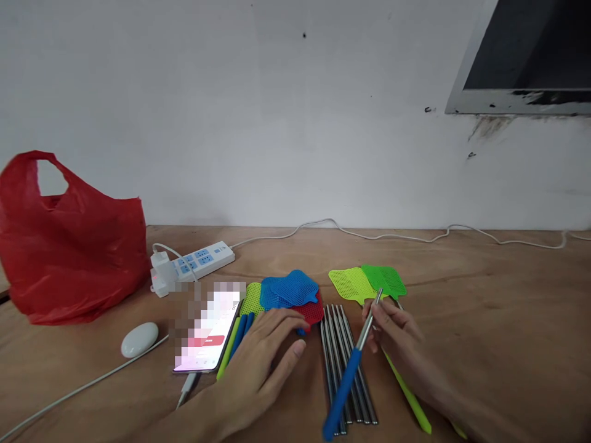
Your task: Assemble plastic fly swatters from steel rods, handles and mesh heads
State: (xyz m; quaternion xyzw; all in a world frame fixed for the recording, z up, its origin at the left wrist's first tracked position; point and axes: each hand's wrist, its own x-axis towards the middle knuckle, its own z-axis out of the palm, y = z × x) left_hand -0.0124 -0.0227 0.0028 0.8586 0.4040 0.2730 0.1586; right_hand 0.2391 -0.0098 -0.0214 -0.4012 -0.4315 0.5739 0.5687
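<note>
My right hand pinches the upper metal end of a blue-handled rod, which slants down toward me. Under that rod lies a row of bare metal rods. My left hand reaches over a pile of fly swatter heads, thumb and fingers apart. The pile holds blue heads, a red head and a yellow-green head; whether my fingertips touch it I cannot tell. Blue and yellow-green handles lie partly beneath my left hand. Beyond my right hand are yellow and green swatter heads.
A phone with a lit screen lies left of the handles, a cable plugged in. Farther left are a white mouse-like object and a red plastic bag. A power strip sits behind, its cord running along the wall.
</note>
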